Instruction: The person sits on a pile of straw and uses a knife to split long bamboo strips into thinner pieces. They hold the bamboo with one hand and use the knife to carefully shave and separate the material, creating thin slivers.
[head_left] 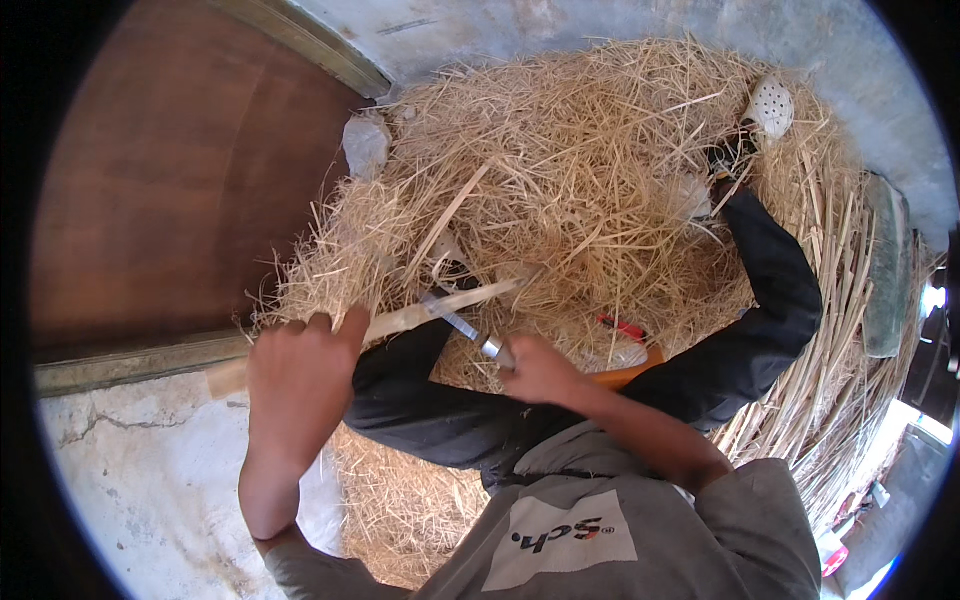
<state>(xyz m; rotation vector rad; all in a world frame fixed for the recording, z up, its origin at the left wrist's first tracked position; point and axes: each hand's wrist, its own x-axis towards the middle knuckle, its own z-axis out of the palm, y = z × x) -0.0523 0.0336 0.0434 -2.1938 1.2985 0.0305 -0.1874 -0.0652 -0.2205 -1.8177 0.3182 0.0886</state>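
Note:
My left hand (pixel 305 385) is closed round a flat, pale strip that looks like split bamboo (pixel 405 318). The strip slants up to the right, and its short end sticks out on the left of the hand. In my right hand (pixel 545 372) is the handle of a knife (pixel 463 326) with a metal collar. Its blade points up and left and meets or crosses the strip; whether it is cutting in cannot be made out. Both hands are above my crossed, dark-trousered legs, and the right fingers wrap the handle and partly hide it.
A deep heap of straw-coloured shavings (pixel 590 160) spreads ahead. A red-handled tool (pixel 625 327) and an orange piece (pixel 630 369) lie by my right leg. Long split strips (pixel 805 385) are stacked at the right, near a greenish slab (pixel 885 265). A brown panel (pixel 190 180) stands left.

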